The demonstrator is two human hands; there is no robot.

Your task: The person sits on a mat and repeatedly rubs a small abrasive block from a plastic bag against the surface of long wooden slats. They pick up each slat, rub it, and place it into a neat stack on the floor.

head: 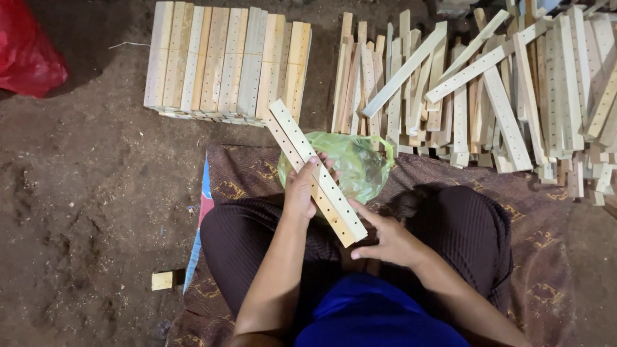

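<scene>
Two drilled wooden slats (316, 172), laid flat together as a pair, are held slanted above the lap, upper end toward the neat stack, lower end near the right hand. The left hand (302, 187) is wrapped around the middle of the pair, its grip clenched on the slats with the fingertips over the top face. The right hand (385, 239) is seen just beside the slats' lower end, fingers half spread and loose; its grip is released, nothing held, though whether a fingertip touches the slat end cannot be told.

A green plastic bag (357, 164) lies right behind the slats, on a patterned brown cloth (546, 257) spread over the dirt floor (83, 193). The person is seated on the cloth with knees apart.

A tidy stack of slats (225, 64) is set side by side at upper left. A loose heap of slats (488, 83) is piled criss-cross at upper right. A small wood block (162, 281) lies on the dirt by the cloth's left edge. A red bag (26, 51) is seen at far upper left.
</scene>
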